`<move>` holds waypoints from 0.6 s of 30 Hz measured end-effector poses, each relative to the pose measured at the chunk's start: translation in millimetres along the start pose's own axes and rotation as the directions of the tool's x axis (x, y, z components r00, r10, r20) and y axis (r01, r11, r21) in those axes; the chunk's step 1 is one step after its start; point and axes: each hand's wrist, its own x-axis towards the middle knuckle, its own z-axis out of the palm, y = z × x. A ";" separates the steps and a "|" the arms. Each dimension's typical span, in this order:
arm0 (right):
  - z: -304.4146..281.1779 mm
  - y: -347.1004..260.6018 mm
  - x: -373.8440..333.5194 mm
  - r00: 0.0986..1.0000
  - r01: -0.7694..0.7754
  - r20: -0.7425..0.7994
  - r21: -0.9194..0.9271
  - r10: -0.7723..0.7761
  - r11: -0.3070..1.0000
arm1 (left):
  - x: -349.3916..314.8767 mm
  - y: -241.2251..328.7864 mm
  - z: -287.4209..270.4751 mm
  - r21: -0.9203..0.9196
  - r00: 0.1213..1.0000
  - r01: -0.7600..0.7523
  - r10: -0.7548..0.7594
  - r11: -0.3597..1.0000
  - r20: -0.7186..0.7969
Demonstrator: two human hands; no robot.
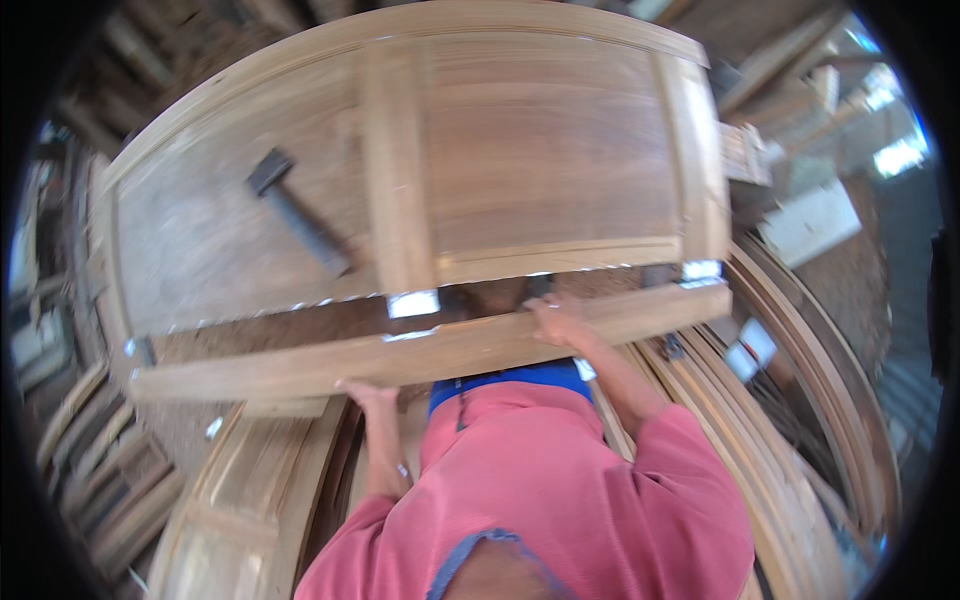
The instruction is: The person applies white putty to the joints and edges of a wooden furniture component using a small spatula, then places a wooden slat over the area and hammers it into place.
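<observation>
A long wooden rail [480, 348] lies across in front of my body, a narrow gap apart from a framed wooden door panel [400, 150]. My right hand [562, 320] grips the rail right of its middle, fingers over the far edge. On the near edge, left of the middle, my left hand [370, 394] holds the rail; part of its fingers is hidden. A hammer [300, 215] with a dark head rests on the panel's left field. Pale tenon ends with bright white patches show along the panel's near side. The picture is somewhat blurred.
Under the work lie stacked wooden panels [235, 500] at the lower left and long boards [745, 470] at the lower right. Curved-looking planks [820, 370] and a white flat board [812, 222] are on the right. Timber pieces [110, 470] pile up on the left.
</observation>
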 end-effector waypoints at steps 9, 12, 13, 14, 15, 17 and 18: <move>-46.4 -66.9 -8.6 0.921 0.054 -0.362 0.477 0.140 0.877 | 24.9 9.1 -37.6 0.017 0.999 -0.001 0.000 1.000 0.037; -63.2 -97.2 1.8 0.916 0.045 -0.385 0.379 0.113 0.924 | 11.6 13.8 -25.9 0.015 1.000 0.019 -0.019 1.000 -0.008; -63.9 -102.9 8.3 0.918 0.065 -0.387 0.372 0.091 0.926 | 8.7 16.6 -25.6 0.066 0.999 0.041 -0.039 0.997 -0.028; -63.7 -109.1 17.3 0.907 0.102 -0.417 0.343 0.054 0.934 | 5.0 19.3 -26.0 0.117 0.997 0.065 -0.059 0.991 -0.050; -64.8 -115.1 25.2 0.895 0.137 -0.446 0.314 0.018 0.939 | 0.7 21.0 -26.7 0.103 0.997 0.051 -0.046 0.993 -0.054; -74.8 -136.1 31.9 0.890 0.179 -0.455 0.280 -0.034 0.943 | -1.2 26.8 -32.5 0.111 0.999 -0.026 0.029 0.993 -0.022; -79.1 -147.7 35.3 0.883 0.204 -0.465 0.250 -0.068 0.946 | -0.1 34.2 -34.3 0.106 0.999 -0.036 0.039 0.994 -0.024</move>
